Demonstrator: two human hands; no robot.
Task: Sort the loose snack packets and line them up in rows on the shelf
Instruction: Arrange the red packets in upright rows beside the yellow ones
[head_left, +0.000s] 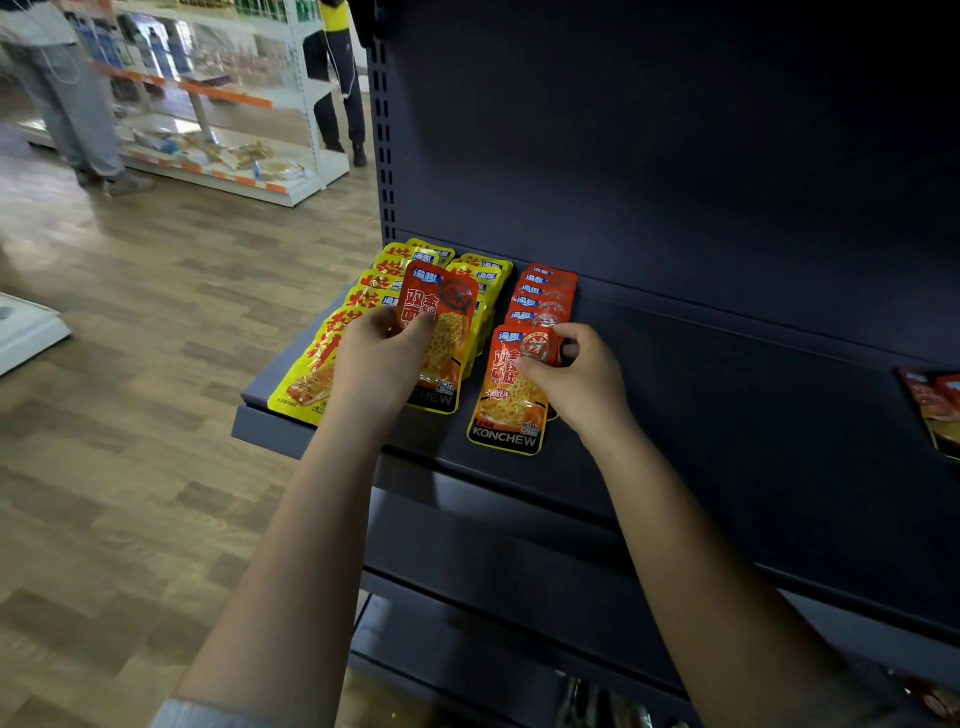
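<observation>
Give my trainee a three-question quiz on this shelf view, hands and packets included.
1. True or false: the left hand holds a red packet above the yellow packets.
2. Which does the right hand pinch? A) a yellow packet B) the front packet of the red row C) nothing
3. Fill in: more red packets lie loose at the far ____ edge of the dark shelf.

Key: 1 true; 2 B; 3 right.
</observation>
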